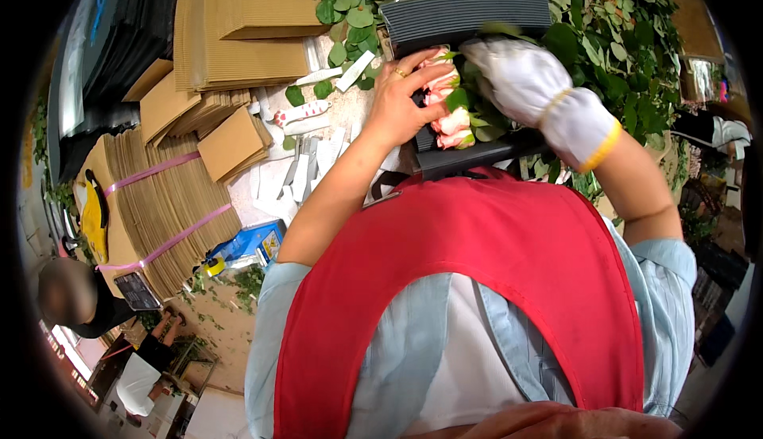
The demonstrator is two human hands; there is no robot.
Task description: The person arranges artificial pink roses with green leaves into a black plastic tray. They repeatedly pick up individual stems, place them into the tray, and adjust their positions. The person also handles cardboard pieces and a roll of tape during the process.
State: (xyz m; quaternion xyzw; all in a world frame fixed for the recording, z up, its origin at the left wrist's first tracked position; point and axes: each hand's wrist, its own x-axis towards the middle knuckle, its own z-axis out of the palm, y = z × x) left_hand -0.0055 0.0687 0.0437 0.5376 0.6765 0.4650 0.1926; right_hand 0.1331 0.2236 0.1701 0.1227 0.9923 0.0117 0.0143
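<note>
A row of pink roses [451,121] lies in a dark ribbed trough, between its far wall [469,22] and its near wall [481,157]. My bare left hand [404,99], with a ring on one finger, curls its fingers around the rose heads from the left. Over the green stems and leaves to their right is my right hand [520,77] in a white glove with a yellow cuff edge. Motion blurs its fingers, so its grip does not show. Some leaves [489,127] show below the glove, beside the blooms.
Leafy cuttings [612,42] heap up at the far right. Cardboard sheets [246,34] and a strapped cardboard stack [163,193] stand left. White paper sleeves [306,161] lie scattered beside a blue box [254,244]. One person [95,300] is at lower left, near another in white [135,383].
</note>
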